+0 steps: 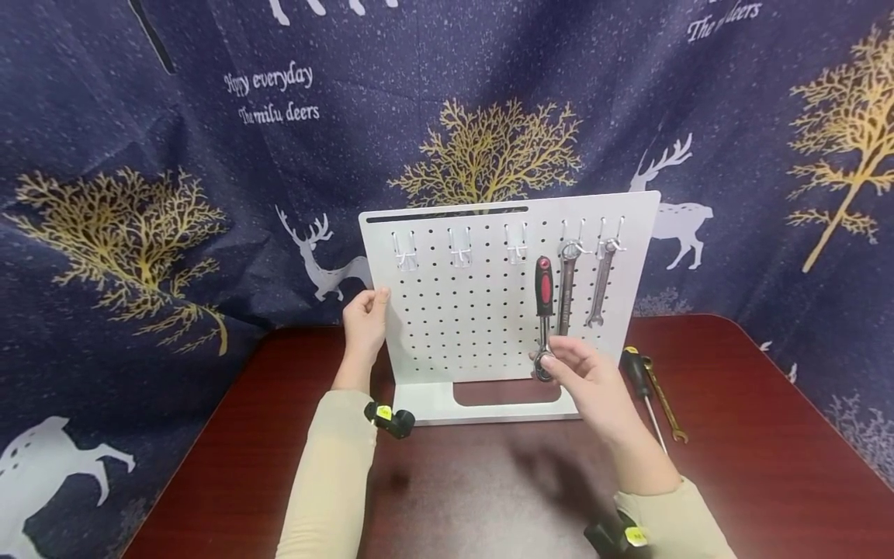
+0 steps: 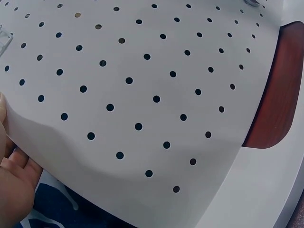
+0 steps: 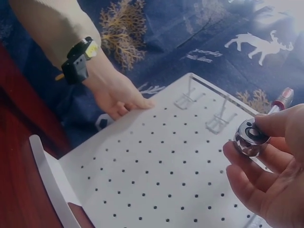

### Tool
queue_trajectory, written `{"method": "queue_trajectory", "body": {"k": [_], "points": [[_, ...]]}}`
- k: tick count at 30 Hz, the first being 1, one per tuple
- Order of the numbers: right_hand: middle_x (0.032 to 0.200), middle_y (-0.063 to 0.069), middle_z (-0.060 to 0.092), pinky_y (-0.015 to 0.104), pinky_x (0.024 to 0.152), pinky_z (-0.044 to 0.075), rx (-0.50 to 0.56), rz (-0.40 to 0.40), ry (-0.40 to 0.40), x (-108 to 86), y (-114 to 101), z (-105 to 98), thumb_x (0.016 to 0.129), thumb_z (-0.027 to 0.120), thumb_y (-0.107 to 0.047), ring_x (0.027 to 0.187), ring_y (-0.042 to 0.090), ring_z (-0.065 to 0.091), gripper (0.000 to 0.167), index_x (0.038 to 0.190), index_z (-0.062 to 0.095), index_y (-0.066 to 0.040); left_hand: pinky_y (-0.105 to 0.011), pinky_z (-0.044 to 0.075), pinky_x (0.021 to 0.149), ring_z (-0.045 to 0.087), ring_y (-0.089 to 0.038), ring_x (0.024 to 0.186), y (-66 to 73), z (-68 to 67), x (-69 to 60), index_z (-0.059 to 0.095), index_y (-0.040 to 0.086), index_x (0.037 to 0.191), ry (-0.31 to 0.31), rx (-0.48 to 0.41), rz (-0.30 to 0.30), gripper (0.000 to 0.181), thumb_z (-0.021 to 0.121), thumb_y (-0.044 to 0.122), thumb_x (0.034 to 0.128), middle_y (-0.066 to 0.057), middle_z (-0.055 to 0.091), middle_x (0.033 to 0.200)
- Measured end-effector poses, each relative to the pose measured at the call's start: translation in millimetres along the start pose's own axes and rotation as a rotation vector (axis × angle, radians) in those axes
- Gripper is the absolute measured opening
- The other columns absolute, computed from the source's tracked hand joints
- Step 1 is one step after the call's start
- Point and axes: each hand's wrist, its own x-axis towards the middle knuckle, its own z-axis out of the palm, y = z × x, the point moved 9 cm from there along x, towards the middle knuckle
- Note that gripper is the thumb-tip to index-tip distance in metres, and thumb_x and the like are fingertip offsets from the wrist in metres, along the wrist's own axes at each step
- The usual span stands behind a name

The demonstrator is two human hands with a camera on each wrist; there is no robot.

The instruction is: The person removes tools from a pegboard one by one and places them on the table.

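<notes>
- Two pale sleeves (image 1: 328,473) come in from the bottom edge of the head view, with a black wrist device (image 1: 394,421) at each cuff;
- dark red table (image 1: 482,489) fills the bottom centre, a shadow lying on it;
- right hand (image 1: 590,384), right of centre and low, has thumb and fingers closed in a pinch on the round head of a ratchet wrench (image 1: 544,291); the tool stands nearly upright in front of the board, its black-and-red handle uppermost;
- left hand (image 1: 365,322), left of centre, grips the board's left edge, thumb in front and fingers behind;
- screwdriver (image 1: 637,374) and golden wrench (image 1: 666,400) lie side by side on the table, lower right;
- white pegboard (image 1: 461,310) stands mid-frame on its base; three hooks (image 1: 460,248) line its upper part, while a larger wrench (image 1: 567,291) and a smaller wrench (image 1: 602,287) hang from two more at its right;
- dark blue cloth (image 1: 363,140) with deer and golden trees spans the top.
</notes>
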Motion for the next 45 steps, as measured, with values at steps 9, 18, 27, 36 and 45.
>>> {"method": "queue_trajectory", "body": {"k": [9, 18, 27, 36, 45], "points": [[0.088, -0.02, 0.067, 0.021, 0.07, 0.052, 0.05, -0.075, 0.046, 2.8, -4, -15, 0.092, 0.059, -0.005, 0.08, -0.003, 0.062, 0.03, 0.116, 0.054, 0.011, -0.022, 0.036, 0.055, 0.042, -0.011, 0.061, 2.6, 1.7, 1.9, 0.066, -0.002, 0.087, -0.007, -0.007, 0.006, 0.029, 0.063, 0.026, 0.0913, 0.006, 0.043, 0.059], [0.094, -0.014, 0.072, 0.02, 0.069, 0.051, 0.171, -0.129, 0.006, 6.3, -3, -18, 0.093, 0.058, -0.004, 0.086, 0.0, 0.066, 0.016, 0.106, 0.064, -0.011, -0.021, 0.035, 0.053, 0.04, -0.007, 0.057, 2.7, 3.2, 2.8, 0.065, -0.004, 0.086, -0.01, -0.026, 0.013, 0.029, 0.063, 0.025, 0.0914, 0.008, 0.042, 0.056], [0.091, -0.01, 0.072, 0.022, 0.065, 0.052, 0.205, -0.125, 0.027, 7.0, 0, -26, 0.092, 0.058, -0.003, 0.078, 0.003, 0.067, 0.016, 0.107, 0.063, -0.004, -0.021, 0.037, 0.052, 0.042, -0.006, 0.056, 0.0, 5.2, 4.6, 0.066, -0.003, 0.087, -0.015, -0.032, 0.008, 0.029, 0.063, 0.025, 0.0913, 0.008, 0.044, 0.056], [0.089, -0.01, 0.072, 0.022, 0.063, 0.054, 0.242, -0.105, 0.061, 1.1, 9, -44, 0.09, 0.059, 0.001, 0.075, 0.004, 0.068, 0.019, 0.103, 0.065, -0.012, -0.022, 0.037, 0.053, 0.043, -0.009, 0.057, 1.9, 2.2, 6.5, 0.067, -0.003, 0.086, -0.006, -0.019, 0.022, 0.027, 0.064, 0.024, 0.0906, 0.007, 0.045, 0.056], [0.09, -0.008, 0.073, 0.021, 0.062, 0.053, 0.267, -0.104, 0.076, -6.5, 20, -64, 0.091, 0.057, 0.004, 0.075, 0.005, 0.069, 0.021, 0.101, 0.064, -0.014, -0.023, 0.037, 0.055, 0.043, -0.012, 0.061, 1.4, 0.2, 0.6, 0.067, -0.001, 0.088, -0.013, 0.006, 0.01, 0.027, 0.063, 0.026, 0.0913, 0.006, 0.045, 0.058]]}}
